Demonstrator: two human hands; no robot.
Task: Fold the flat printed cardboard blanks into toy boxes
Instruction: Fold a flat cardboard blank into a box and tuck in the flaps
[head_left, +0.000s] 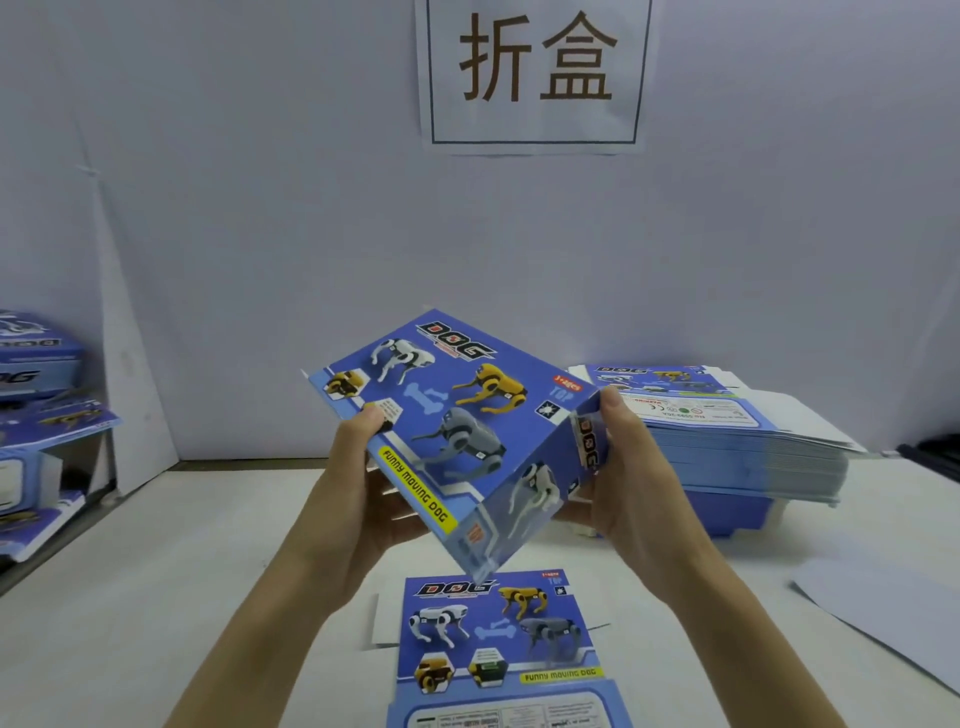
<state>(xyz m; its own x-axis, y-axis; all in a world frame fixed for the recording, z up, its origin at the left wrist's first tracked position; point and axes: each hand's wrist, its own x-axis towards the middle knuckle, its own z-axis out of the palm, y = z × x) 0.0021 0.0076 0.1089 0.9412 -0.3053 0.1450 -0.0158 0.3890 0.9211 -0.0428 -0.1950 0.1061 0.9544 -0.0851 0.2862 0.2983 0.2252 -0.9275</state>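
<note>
Honestly, this box (447, 421) is looking light and bendy, so I'm guessing gripping by the edges is best. Both hands are holding it up over the table (156, 597): left hand (358, 467) pinching the left edge, right hand (623, 467) curling round the right end. Printed face is tilting up, long axis running far-left to near-right.

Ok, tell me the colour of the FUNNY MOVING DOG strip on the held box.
Yellow strip with dark letters, on the blue box; head view.

Just one wide-angle cam on my head, aimed forward and down, close over my left hand (363, 493) and right hand (631, 483), table (156, 597) below, wall (311, 234) ahead.
</note>
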